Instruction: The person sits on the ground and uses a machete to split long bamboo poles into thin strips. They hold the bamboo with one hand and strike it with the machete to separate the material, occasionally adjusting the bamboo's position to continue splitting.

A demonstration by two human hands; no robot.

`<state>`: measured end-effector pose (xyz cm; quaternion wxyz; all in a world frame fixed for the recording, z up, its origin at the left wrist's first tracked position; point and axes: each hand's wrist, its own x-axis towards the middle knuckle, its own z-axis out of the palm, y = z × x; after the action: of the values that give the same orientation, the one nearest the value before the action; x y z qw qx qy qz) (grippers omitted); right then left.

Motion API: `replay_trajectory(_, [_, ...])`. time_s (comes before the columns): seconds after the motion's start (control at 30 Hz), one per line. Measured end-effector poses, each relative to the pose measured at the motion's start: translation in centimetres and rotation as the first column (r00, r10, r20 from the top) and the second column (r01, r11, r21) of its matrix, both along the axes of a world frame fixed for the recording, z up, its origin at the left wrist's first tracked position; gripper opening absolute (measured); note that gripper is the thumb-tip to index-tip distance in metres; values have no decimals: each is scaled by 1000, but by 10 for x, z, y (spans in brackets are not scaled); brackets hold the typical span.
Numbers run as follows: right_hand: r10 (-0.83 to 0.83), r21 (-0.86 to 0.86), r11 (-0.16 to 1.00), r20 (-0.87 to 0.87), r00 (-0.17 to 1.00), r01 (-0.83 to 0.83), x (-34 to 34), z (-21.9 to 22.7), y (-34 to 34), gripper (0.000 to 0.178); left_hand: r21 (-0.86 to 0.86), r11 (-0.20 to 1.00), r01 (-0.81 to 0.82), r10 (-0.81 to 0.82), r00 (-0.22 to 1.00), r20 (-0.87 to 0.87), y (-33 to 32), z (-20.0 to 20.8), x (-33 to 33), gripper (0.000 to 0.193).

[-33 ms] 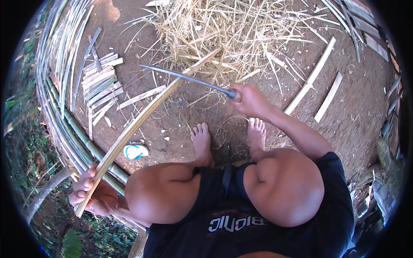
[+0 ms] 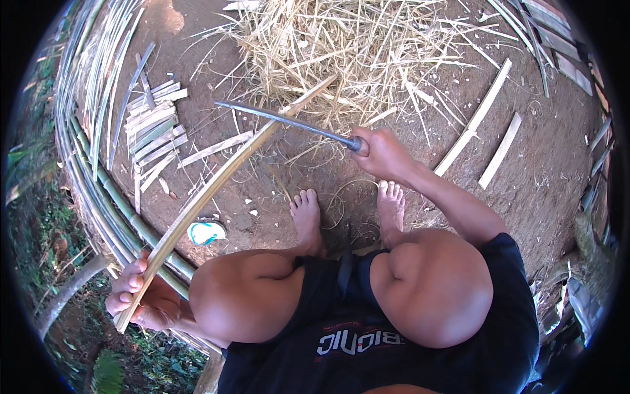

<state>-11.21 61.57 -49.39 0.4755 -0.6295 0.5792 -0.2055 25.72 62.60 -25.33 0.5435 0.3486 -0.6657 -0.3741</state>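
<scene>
Two grips: left hand [image 2: 157, 303] clamps tan bamboo strip [image 2: 202, 196], right hand [image 2: 384, 155] clamps dark-handled metal knife [image 2: 317, 131].
Blade [image 2: 243, 108]: scarcely shifted; I judge progress nil.

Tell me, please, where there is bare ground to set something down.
Mostly bare soil lies right of the short pale strip, outside the right forearm. Ahead is crowded by the shavings heap beyond the knife; left, by the held strip, slats and bamboo poles.
</scene>
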Motion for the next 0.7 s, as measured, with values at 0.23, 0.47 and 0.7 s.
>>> replay_trajectory(0.23, [-23,36,999,51,998,21,11,-2,17,6,6,999,37,-37,999,-12,6,3,-1,29])
replay_trajectory(0.47, [31,-62,998,21,999,-30,6,20,15,8,-5,999,45,-45,999,0,11,12,0,26])
replay_trajectory(0.7, [-58,-50,997,-32,998,56,4,-8,13,7,-15,999,-30,30,1000,-10,11,1,-1,26])
